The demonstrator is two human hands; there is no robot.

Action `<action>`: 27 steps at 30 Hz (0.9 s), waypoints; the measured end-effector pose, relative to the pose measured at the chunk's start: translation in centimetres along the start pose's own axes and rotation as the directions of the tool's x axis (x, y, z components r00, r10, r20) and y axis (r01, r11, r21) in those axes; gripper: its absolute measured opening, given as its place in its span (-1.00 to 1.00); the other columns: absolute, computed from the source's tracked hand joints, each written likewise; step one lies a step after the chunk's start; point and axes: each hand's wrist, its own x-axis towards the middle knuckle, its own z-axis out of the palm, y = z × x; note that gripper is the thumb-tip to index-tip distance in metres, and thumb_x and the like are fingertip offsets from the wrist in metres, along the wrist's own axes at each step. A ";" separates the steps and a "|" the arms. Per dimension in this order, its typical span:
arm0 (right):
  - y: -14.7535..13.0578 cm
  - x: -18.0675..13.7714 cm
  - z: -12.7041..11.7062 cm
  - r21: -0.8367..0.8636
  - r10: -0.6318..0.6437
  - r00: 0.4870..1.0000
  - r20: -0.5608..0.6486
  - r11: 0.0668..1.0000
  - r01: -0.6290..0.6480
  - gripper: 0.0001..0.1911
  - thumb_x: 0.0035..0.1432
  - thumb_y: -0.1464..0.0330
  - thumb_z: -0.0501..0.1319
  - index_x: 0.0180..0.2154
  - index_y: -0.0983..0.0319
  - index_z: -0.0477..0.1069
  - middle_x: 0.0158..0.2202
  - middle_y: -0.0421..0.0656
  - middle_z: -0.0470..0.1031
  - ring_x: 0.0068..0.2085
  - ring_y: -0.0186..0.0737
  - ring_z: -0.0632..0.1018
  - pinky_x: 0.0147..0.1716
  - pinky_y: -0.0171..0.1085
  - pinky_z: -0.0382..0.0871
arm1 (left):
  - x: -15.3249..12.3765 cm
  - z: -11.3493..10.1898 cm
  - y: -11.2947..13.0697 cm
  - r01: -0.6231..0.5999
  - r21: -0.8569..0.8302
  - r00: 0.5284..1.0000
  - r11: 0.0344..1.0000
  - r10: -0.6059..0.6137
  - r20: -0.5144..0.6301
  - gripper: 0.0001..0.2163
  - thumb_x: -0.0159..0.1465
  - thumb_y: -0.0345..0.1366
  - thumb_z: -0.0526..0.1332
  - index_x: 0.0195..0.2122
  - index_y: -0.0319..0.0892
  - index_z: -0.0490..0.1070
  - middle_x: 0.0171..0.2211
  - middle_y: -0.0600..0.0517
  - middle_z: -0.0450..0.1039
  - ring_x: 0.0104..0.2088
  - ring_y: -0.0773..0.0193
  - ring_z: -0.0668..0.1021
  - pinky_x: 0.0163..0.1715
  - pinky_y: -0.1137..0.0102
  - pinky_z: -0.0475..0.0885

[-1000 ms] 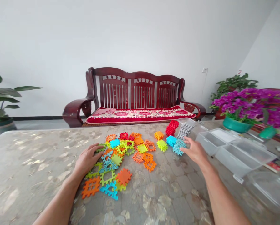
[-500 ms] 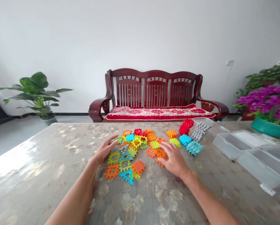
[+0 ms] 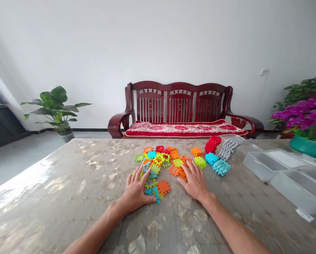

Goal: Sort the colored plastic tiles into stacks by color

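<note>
My left hand (image 3: 136, 188) lies spread over the near left part of a loose pile of toothed plastic building tiles. Its thumb reaches a blue tile (image 3: 154, 192), and it hides some pieces beneath. An orange tile (image 3: 163, 187) lies just right of that thumb. My right hand (image 3: 196, 180), fingers apart, rests at the pile's right side, touching orange tiles (image 3: 174, 170). A yellow-green tile (image 3: 178, 162) lies by its fingertips. Farther back in the pile are a bright blue tile (image 3: 151, 155) and a green tile (image 3: 139, 157).
Sorted tile stacks stand right of the pile: orange (image 3: 196, 151), yellow-green (image 3: 200, 162), red (image 3: 213, 144), blue (image 3: 211, 158), teal (image 3: 221, 167) and grey (image 3: 228, 149). Clear plastic boxes (image 3: 292, 185) sit at the right, before purple flowers (image 3: 306, 114). A wooden bench (image 3: 179, 106) stands behind the table.
My left hand has come from the pile's far left edge nearer and rightward, onto the near-left tiles, some now bunched or covered. My right hand stays by the orange tiles. The view has shifted slightly left.
</note>
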 end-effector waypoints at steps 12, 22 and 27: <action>0.5 0.5 0.0 0.105 -0.001 1.000 -0.006 0.994 0.001 -0.55 0.34 0.25 0.03 0.15 0.25 0.40 0.23 0.04 0.38 0.25 0.00 0.36 0.25 0.02 0.21 | 2.8 2.4 8.8 0.177 0.012 0.984 0.984 -0.177 0.018 -0.15 0.08 0.18 0.28 0.37 0.00 0.16 0.42 -0.29 -0.06 0.40 -0.43 -0.12 0.21 -0.39 -0.30; 1.4 0.3 0.3 0.258 -0.002 0.993 -0.115 0.966 0.032 -0.61 0.36 0.26 0.02 0.11 0.17 0.44 0.15 -0.06 0.46 0.17 -0.07 0.44 0.21 -0.01 0.30 | 4.7 0.9 13.2 0.176 0.011 0.984 0.984 -0.176 0.031 -0.35 0.22 0.12 0.18 0.31 0.02 0.28 0.37 -0.25 0.13 0.37 -0.35 0.07 0.21 -0.35 -0.08; 1.6 0.5 1.0 0.215 -0.011 0.982 -0.188 0.975 0.052 -0.58 0.36 0.20 0.05 0.13 0.19 0.42 0.19 -0.02 0.42 0.22 0.02 0.39 0.23 0.06 0.26 | 10.4 -3.8 10.2 0.184 0.065 0.982 0.981 -0.181 -0.047 -0.59 0.38 0.01 -0.01 0.14 0.10 0.46 0.25 -0.01 0.36 0.35 -0.10 0.19 0.28 -0.18 -0.02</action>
